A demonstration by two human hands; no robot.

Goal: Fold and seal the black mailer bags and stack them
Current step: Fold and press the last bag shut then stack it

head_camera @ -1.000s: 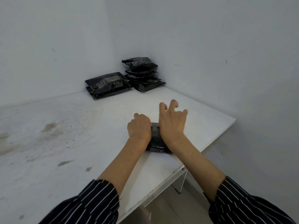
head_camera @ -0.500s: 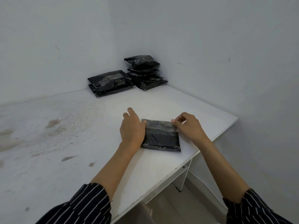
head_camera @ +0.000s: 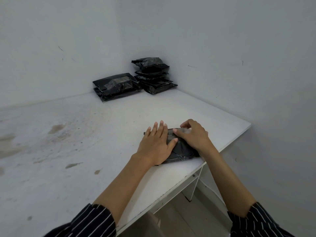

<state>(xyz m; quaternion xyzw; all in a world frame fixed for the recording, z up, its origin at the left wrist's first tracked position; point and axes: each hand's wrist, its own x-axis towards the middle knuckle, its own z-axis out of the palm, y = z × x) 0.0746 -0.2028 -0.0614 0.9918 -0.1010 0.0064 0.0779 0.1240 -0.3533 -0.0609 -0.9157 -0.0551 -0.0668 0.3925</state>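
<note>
Both hands have slid in from the sides: left hand [head_camera: 157, 144] flat, fingers straight, pins the black mailer bag [head_camera: 183, 151] under it on the desk [head_camera: 102, 134]. Right hand [head_camera: 193, 135] curls over the bag's far edge, pressing the flap [head_camera: 171, 134] down. Sealing looks underway, stacking next.

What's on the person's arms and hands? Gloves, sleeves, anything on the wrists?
No gloves, and no watch or rings visible on the left hand or right hand. The left sleeve and right sleeve are dark fabric with thin white stripes. Both end near the elbows, leaving the forearms uncovered.
</note>
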